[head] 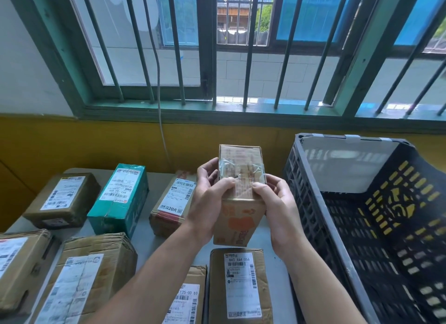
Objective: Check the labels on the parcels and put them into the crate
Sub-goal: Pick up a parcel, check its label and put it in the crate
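Item 1. Parcel: a small brown carton with clear tape across its top face and orange print on its near side. It is being held up above the tabletop, just left of the crate and outside it.

Item 2. Left hand: its grip is closing round the parcel's left side, thumb pressing on the taped face.

Item 3. Right hand: its grip is holding the parcel's right side, thumb lying on the taped face near the other thumb.

Item 4. Crate: black perforated plastic, standing at the right end of the tabletop, with a pale sheet leaning against its far wall.

Item 5. Labelled parcels lying label-up on the tabletop:
- a teal box in the far row;
- a dark brown box to its left;
- a red-taped box to its right, partly behind the left hand;
- a tall box lying below the held parcel;
- a narrow box touching its left side;
- a crumpled box further left;
- an edge box being cut off by the frame.

Item 6. Barred window, green-framed, standing above a yellow wall, with a cable hanging down in front.
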Demonstrator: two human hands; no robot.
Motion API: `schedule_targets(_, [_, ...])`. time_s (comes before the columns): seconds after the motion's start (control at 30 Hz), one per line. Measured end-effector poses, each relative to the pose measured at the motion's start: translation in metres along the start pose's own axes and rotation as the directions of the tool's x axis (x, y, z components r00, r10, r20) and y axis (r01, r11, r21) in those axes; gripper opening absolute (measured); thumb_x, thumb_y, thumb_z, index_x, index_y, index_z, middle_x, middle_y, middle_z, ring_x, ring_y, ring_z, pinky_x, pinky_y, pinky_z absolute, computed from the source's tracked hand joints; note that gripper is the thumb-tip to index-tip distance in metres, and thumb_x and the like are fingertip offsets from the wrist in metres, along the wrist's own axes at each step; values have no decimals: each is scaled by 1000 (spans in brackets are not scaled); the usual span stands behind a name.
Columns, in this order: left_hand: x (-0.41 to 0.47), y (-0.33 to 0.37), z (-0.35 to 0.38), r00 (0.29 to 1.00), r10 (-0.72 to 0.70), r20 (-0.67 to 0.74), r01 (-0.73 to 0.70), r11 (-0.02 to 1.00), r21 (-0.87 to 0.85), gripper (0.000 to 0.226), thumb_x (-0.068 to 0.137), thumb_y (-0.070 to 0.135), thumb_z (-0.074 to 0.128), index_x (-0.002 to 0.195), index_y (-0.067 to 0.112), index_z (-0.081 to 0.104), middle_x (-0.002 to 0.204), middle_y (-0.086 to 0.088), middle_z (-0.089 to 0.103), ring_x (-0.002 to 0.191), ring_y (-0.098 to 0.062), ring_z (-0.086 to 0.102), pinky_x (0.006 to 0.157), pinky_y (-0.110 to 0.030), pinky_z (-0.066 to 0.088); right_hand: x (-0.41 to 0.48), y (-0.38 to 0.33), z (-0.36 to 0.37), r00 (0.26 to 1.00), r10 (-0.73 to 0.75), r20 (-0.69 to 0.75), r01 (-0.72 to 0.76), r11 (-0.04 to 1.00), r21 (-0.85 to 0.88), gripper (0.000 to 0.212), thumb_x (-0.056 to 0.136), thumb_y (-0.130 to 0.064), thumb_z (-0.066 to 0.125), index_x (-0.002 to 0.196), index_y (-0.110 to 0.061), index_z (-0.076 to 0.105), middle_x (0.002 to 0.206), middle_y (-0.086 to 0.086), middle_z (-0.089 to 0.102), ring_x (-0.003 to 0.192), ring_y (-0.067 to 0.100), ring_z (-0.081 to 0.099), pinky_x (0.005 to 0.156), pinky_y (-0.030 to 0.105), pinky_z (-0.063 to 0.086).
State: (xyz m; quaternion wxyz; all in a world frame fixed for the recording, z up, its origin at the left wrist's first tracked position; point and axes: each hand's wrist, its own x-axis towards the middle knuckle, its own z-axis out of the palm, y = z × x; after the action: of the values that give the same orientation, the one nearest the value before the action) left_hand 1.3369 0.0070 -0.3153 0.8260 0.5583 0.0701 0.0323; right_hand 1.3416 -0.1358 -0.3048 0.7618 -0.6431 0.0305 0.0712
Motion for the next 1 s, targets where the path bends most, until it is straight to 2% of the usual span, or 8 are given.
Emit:
schedule_targets(0.13, [1, -1, -2, 1000, 12, -5, -12, 1000, 28, 60, 75, 15, 68, 130, 32, 50, 130, -10, 65, 116, -25, 69, 88, -41, 61, -1, 2, -1, 1000, -1, 14, 2, 1000, -1, 38, 96, -15, 61, 134, -17, 53, 111, 7, 73, 83, 8, 73, 62, 22, 56])
schedule_targets(0.2, [0, -1, -2, 1000, 24, -12, -23, 999, 35, 65, 75, 16, 68, 134, 34, 48, 134, -7, 63, 122, -24, 66, 97, -45, 58, -1, 3, 0, 1000, 2, 27, -2, 1000, -8, 47, 94, -18, 63, 139, -19, 52, 116, 6, 73, 91, 12, 74, 66, 24, 57])
schedule_targets(0.27, [0, 0, 0, 1000, 17, -16, -17, 999, 36, 68, 77, 19, 68, 139, 37, 47, 135, -6, 64, 122, -26, 66, 100, -49, 57, -1, 2, 1, 999, 5, 32, -5, 1000, -5, 42, 96, -15, 61, 138, -20, 55, 115, 7, 74, 90, 12, 74, 66, 25, 57])
schedule_targets(0.43, [0, 1, 0, 1000, -1, -17, 1, 1000, 17, 62, 77, 16, 67, 134, 36, 53, 130, -9, 68, 113, -28, 71, 86, -43, 62, -3, 0, 0, 1000, -15, 15, 15, 1000, -25, 34, 97, -17, 61, 131, -20, 56, 114, 5, 73, 90, 11, 74, 63, 20, 56])
schedule_targets(0.63, [-2, 0, 0, 1000, -1, -2, 1, 999, 39, 77, 76, 18, 69, 146, 39, 47, 143, -9, 59, 126, -30, 64, 106, -56, 52, -1, 2, -1, 1000, -17, -3, 17, 1000, -4, 38, 96, -19, 65, 131, -21, 53, 120, 4, 68, 105, 16, 70, 68, 23, 59])
schedule_targets(0.77, [-3, 1, 3, 1000, 18, 1, -18, 1000, 16, 61, 79, 18, 69, 134, 39, 55, 131, -10, 67, 116, -29, 70, 95, -51, 59, 0, 3, -2, 1000, -23, 20, 22, 1000, 21, 44, 97, -10, 61, 139, -20, 52, 123, 3, 68, 110, 17, 69, 75, 26, 61])
schedule_targets(0.83, [-4, 1, 4, 999, 32, 3, -32, 999, 18, 60, 79, 16, 68, 133, 37, 53, 129, -7, 68, 116, -25, 70, 90, -44, 61, 0, 4, -2, 999, -21, 36, 20, 1000, 24, 44, 97, -7, 59, 138, -23, 54, 118, 2, 72, 106, 17, 72, 76, 29, 62])
schedule_targets(1.0, [-4, -1, -2, 999, 33, 16, -33, 998, 56, 83, 78, 15, 63, 153, 38, 37, 139, -4, 60, 128, -26, 62, 100, -50, 57, 1, 5, -3, 999, -23, 43, 22, 1000, 10, 31, 98, -15, 62, 127, -26, 61, 108, -2, 76, 97, 12, 75, 71, 25, 61])
